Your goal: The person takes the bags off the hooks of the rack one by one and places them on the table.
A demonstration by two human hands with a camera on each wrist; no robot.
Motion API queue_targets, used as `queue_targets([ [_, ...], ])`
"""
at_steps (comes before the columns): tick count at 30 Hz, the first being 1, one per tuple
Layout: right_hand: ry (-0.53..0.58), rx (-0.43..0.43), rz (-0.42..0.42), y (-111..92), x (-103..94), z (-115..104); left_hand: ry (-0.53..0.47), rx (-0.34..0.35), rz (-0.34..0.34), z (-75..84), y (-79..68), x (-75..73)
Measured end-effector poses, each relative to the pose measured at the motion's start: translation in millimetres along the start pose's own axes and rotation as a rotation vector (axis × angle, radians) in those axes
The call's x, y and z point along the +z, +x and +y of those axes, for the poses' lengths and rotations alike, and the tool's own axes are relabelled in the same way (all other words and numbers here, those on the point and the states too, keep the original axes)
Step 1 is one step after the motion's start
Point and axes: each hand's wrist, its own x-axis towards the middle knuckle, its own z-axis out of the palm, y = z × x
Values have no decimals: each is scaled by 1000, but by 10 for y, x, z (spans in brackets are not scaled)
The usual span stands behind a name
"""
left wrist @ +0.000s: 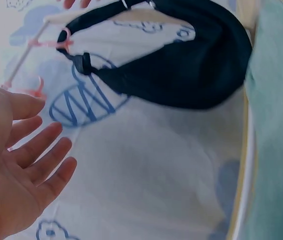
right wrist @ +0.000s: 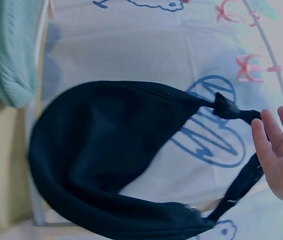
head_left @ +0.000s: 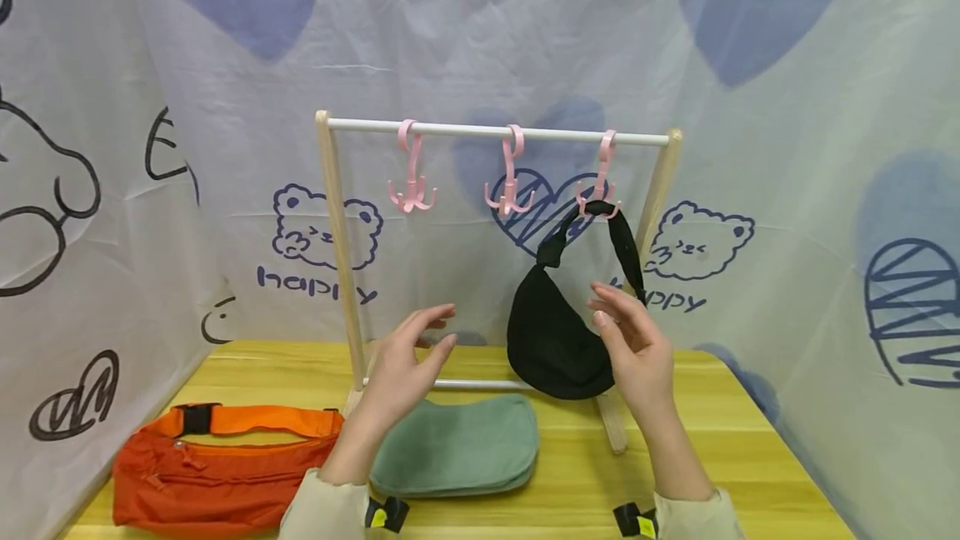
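A black shoulder bag (head_left: 555, 340) hangs by its knotted strap from the right pink hook (head_left: 603, 169) on the rack. My right hand (head_left: 641, 352) is beside the bag's right side in the head view, fingers loosely bent, gripping nothing. To the left of the bag, my left hand (head_left: 401, 369) is held up with fingers apart and nothing in it. The left wrist view shows the bag (left wrist: 201, 65) beyond that hand (left wrist: 26, 160). Below the hands lies a green bag (head_left: 457, 448), and an orange waist bag (head_left: 225, 473) lies at the left.
A rack with wooden posts (head_left: 341, 248) and a white top bar (head_left: 465, 130) stands on the yellow wood-grain table (head_left: 720, 457). Two more pink hooks hang on the bar, the left hook (head_left: 412, 177) and the middle hook (head_left: 510, 182), with no bags on them. Printed cloth surrounds the table.
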Motion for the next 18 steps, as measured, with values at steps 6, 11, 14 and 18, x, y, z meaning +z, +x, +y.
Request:
queue_targets([
  [6,-86,-47,18,297,-36,-132,-49,50,15,167,192,194],
  [11,-114,-107,33,577,-50,-212,-95,83,95,257,335,400],
  [14,-149,-138,38,739,-77,-256,-126,99,143,305,419,528],
  [18,-223,-177,47,934,-136,-306,-151,133,188,375,546,685],
])
